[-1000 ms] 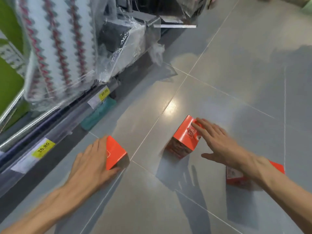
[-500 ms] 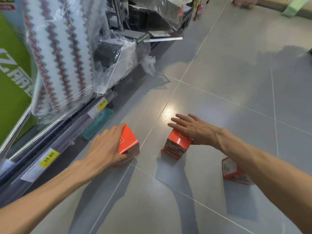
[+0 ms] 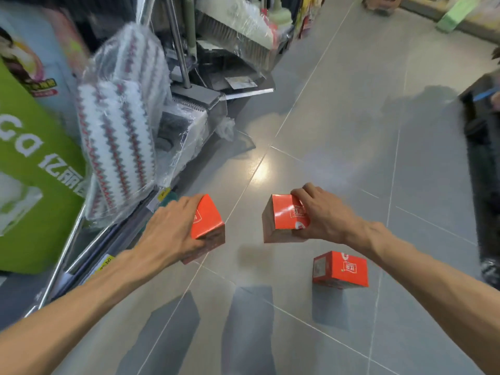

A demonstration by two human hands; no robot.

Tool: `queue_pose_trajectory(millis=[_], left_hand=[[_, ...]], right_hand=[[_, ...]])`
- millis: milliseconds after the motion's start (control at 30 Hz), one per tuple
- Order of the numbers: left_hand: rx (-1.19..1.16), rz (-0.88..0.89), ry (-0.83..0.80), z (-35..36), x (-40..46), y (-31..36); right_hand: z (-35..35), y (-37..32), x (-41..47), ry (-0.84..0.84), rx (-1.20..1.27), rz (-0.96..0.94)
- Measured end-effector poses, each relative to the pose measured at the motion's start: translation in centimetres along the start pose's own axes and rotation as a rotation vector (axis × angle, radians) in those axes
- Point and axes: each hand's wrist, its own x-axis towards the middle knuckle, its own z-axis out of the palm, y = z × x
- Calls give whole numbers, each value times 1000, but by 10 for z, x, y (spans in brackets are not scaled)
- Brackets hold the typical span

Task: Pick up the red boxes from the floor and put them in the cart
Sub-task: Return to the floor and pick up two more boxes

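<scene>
My left hand (image 3: 169, 231) grips a red box (image 3: 207, 221) from its left side and holds it above the grey floor. In my right hand (image 3: 322, 215) is a second red box (image 3: 284, 217), also lifted, with its shadow on the tiles below. A third red box (image 3: 341, 269) lies on the floor under my right forearm, nothing touching it. A dark blurred shape (image 3: 484, 158) at the right edge may be the cart; I cannot tell.
A store shelf (image 3: 89, 255) with yellow price tags runs along the left, stacked with wrapped mop heads (image 3: 119, 131), a green package (image 3: 35, 169) and brooms (image 3: 232, 36). Grey tiled floor (image 3: 338, 117) stretches ahead. Green items (image 3: 454, 17) lie far back right.
Both hands closed on their boxes and lifted them off the floor. The view rose and tilted up, showing more of the aisle and the dark shape at right.
</scene>
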Motion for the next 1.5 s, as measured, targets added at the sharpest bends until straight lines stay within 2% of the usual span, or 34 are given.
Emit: queue_pose_trajectory(millis=[233,467,667,800,1000,1233,1300,1500], left_hand=[[-69,-28,62,-245,-63,110],[96,-34,74,-505,-146,196],[82,-89,163,-633,-218,245],[145,-194,237,-670,-274,262],[114,-447,373,-678,-393,267],[161,-857,496,-668,-600,285],[173,-987,539,-656,-673,294],[157,-1389,654,-602,-903,349]], right_hand=[[-254,-29,-86,-17,52,36],[-528,-83,-176,89,103,-42],[-670,-120,-220,178,180,-167],[-721,-147,-227,198,134,-302],[-770,-226,-233,212,36,-603],[-780,-411,-285,199,-22,-1058],[-775,-473,-319,209,-47,-1190],[-727,-658,-449,83,-35,-1535]])
